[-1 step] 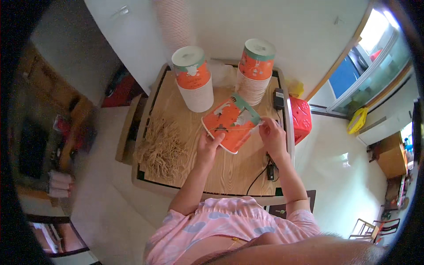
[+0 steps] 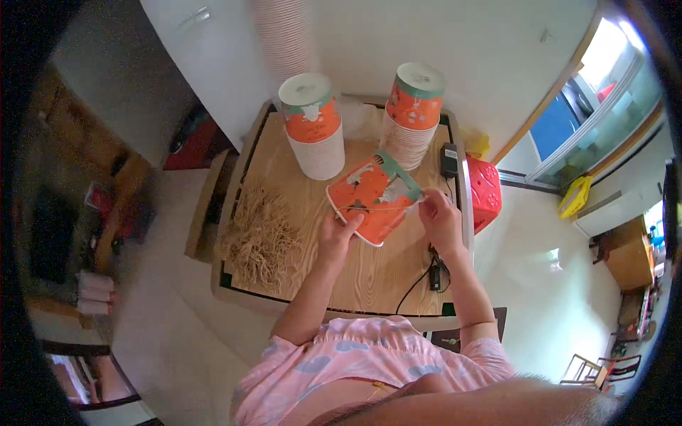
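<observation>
An orange paper bucket (image 2: 369, 202) with a green band and cartoon prints lies tilted over the table. My left hand (image 2: 339, 233) grips it at the lower left near the white rim, thumb across its side. A thin tan strand (image 2: 387, 209) runs over the bucket's side from near that thumb toward my right hand (image 2: 439, 213). The right fingers are pinched together on the strand's end beside the green band. To the left, a loose heap of tan twine strands (image 2: 263, 238) rests on the wooden table (image 2: 348, 284).
Behind stand two stacks of upside-down paper buckets, a left stack (image 2: 314, 131) and a right stack (image 2: 413, 113). A tall white stack (image 2: 280, 35) rises at the wall. A black power adapter (image 2: 449, 160) and cable sit at the right edge, near a red stool (image 2: 484, 188).
</observation>
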A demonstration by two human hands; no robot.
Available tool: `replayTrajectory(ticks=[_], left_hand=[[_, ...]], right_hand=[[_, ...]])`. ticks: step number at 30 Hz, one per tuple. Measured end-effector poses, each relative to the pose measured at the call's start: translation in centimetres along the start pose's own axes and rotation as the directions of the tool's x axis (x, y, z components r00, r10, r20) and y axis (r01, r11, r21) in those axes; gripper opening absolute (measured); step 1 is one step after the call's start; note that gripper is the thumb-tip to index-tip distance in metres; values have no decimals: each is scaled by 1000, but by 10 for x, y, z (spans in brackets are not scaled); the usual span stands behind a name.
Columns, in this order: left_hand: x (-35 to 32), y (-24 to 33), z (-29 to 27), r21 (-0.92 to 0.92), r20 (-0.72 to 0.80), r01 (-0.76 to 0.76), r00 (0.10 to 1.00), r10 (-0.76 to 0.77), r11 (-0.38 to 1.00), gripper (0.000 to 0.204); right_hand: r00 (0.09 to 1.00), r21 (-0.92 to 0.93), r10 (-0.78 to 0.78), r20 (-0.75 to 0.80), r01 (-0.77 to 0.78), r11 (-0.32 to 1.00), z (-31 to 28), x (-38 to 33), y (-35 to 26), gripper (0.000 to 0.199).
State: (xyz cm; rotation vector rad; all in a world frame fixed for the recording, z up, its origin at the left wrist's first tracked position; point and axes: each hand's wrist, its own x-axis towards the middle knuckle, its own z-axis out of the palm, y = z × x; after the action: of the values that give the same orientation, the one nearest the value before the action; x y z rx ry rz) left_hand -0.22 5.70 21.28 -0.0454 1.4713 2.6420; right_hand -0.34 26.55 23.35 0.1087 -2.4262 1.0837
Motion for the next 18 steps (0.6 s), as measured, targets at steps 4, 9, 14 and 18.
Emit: replayTrajectory(ticks=[4,9,14,18], left_hand=[[4,-6,-5,-25,17,37,999,-36,999,46],[41,-70,-61,181,7,-130,991,131,975,41],[68,-179,-156,948,-18,-121,903,429,295,48],[58,-233,-187,989,51,-112,866,497,94,54]], right_hand=[[993,84,91,79,-98,992,-17,7,3,22],[991,-41,-132,-33,130,991,-77,50,-5,16],[965,-153,-247,-89,232,961,-115,130,-21,16],[938,-379,-331,-102,271,885,-119,185,-23,14]])
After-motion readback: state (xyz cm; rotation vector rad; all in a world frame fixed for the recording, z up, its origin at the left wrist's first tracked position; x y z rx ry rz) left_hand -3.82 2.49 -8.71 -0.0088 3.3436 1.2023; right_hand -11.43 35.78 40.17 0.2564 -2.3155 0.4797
